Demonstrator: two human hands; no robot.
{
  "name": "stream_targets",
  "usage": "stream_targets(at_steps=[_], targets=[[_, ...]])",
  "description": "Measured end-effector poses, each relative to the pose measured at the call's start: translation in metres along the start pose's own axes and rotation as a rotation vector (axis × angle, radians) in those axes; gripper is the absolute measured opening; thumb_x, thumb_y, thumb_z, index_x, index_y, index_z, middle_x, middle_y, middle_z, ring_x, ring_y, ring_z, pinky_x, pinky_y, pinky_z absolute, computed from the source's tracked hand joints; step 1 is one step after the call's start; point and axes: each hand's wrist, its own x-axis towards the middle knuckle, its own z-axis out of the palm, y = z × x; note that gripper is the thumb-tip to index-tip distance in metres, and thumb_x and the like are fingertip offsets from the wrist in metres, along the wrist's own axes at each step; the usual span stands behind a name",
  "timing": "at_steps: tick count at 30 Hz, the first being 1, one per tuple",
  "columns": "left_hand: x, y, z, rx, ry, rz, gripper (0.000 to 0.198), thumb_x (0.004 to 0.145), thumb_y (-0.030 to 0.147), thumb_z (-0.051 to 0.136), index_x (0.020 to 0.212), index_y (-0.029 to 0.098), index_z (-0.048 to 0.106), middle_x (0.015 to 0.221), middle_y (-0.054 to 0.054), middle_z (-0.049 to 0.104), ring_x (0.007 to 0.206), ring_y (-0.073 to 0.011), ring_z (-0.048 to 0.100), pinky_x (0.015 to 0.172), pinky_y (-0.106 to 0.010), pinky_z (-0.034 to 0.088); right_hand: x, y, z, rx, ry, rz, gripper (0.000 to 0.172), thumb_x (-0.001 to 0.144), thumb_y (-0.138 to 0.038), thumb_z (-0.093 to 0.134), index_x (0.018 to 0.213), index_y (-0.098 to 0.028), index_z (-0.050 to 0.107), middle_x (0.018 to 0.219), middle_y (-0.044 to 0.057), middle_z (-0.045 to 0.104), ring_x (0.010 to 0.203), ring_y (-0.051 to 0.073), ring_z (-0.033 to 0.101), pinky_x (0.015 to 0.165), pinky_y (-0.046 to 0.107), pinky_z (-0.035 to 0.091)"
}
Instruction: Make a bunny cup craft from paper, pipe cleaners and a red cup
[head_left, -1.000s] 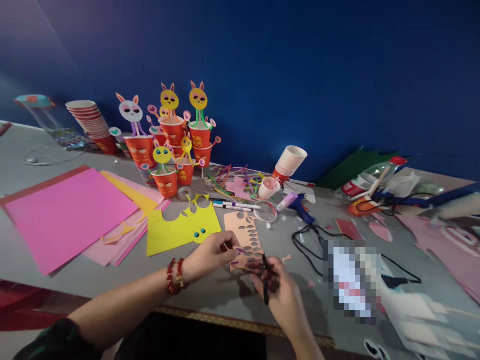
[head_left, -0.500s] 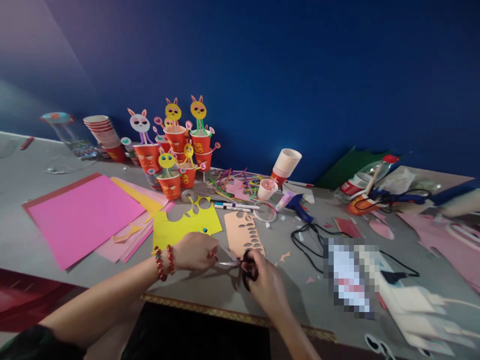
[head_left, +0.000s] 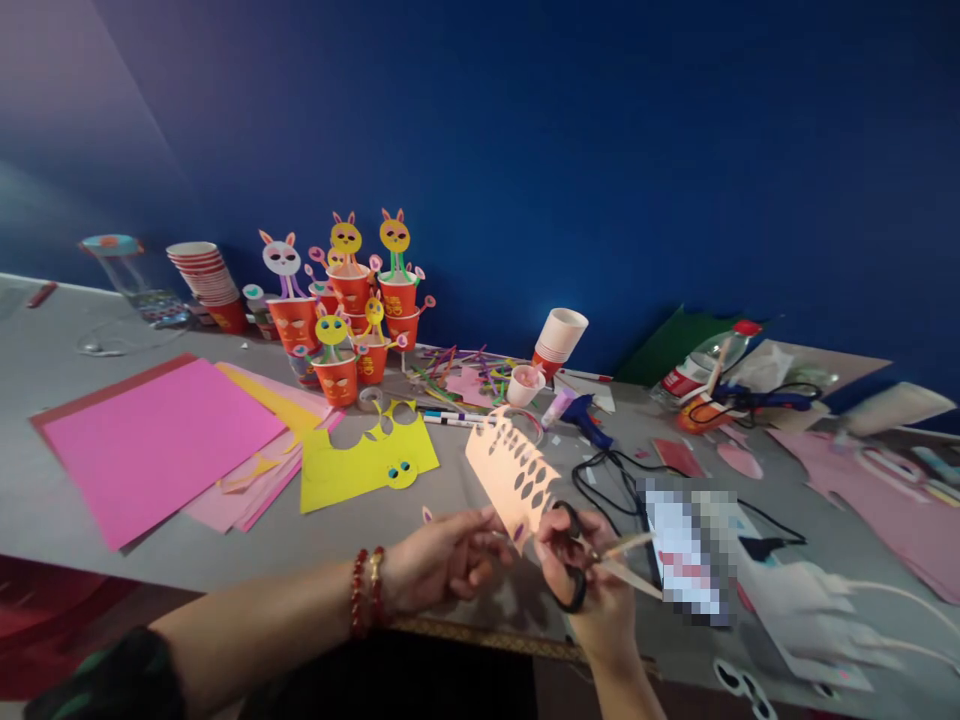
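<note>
The person's right hand (head_left: 592, 585) had its fingers wrapped about a pair of black-handled scissors (head_left: 598, 557), the blades parted and aimed off to the right, away from the other hand. Between the two hands, a peach paper sheet (head_left: 495, 475) pierced with rows of leaf-shaped holes stood tilted up off the grey desk (head_left: 450, 470), its lower right corner against the right hand's fingers; a small purple shape marked it near that corner. The left hand (head_left: 450, 560), with red bead bracelets (head_left: 359, 590) at the wrist, had loosely curled fingers at the sheet's lower left edge, though one could not tell whether they gripped it. Just beyond that hand showed a small ear-shaped piece (head_left: 427, 515) with a purple centre. To the left was a yellow sheet (head_left: 341, 475) with round cutouts and a drawn pair of eyes, and farther left bright pink paper (head_left: 165, 440) lay over other sheets. Behind these stood red cups (head_left: 335, 378) bearing rabbit-faced figures. Markers (head_left: 457, 418) lay behind the peach sheet, and a blue glue gun (head_left: 589, 420) lay to its right.
</note>
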Motion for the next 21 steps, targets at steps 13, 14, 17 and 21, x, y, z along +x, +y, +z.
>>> stream_targets(at_steps=[13,14,17,21], targets=[[-0.005,0.043,0.009,0.544,0.124,0.368,0.031,0.078,0.044,0.063,0.072,0.014,0.072,0.070,-0.005,0.069,0.063,-0.0147,0.059,0.063,-0.027,0.049,0.030,-0.011,0.015,0.075,0.088,0.030,0.021,0.080,-0.025,0.073,0.096,-0.025,0.059,0.089,0.002,0.064,0.069,0.017,0.060,0.063,0.030,0.051],[-0.007,0.048,0.009,0.630,0.201,0.438,0.034,0.082,0.045,0.059,0.073,0.016,0.072,0.073,-0.004,0.071,0.069,-0.0165,0.061,0.069,-0.028,0.052,0.031,-0.008,0.017,0.044,0.106,0.055,0.021,0.082,-0.030,0.072,0.098,-0.024,0.060,0.090,0.003,0.065,0.065,0.016,0.058,0.059,0.028,0.049],[-0.010,0.058,0.008,0.792,0.438,0.536,0.038,0.087,0.049,0.050,0.079,0.020,0.073,0.087,-0.004,0.076,0.086,-0.0212,0.067,0.082,-0.031,0.056,0.028,0.002,0.021,-0.048,-0.087,0.109,0.028,0.086,-0.047,0.068,0.086,-0.020,0.063,0.076,0.002,0.062,0.059,0.015,0.052,0.052,0.026,0.042],[-0.009,0.058,0.005,0.862,0.639,0.586,0.040,0.087,0.052,0.048,0.073,0.021,0.070,0.092,-0.003,0.078,0.097,-0.0245,0.069,0.091,-0.033,0.056,0.015,0.017,0.026,-0.063,-0.393,0.170,0.044,0.087,-0.063,0.059,0.082,-0.019,0.060,0.064,-0.001,0.056,0.049,0.011,0.043,0.045,0.023,0.034]])
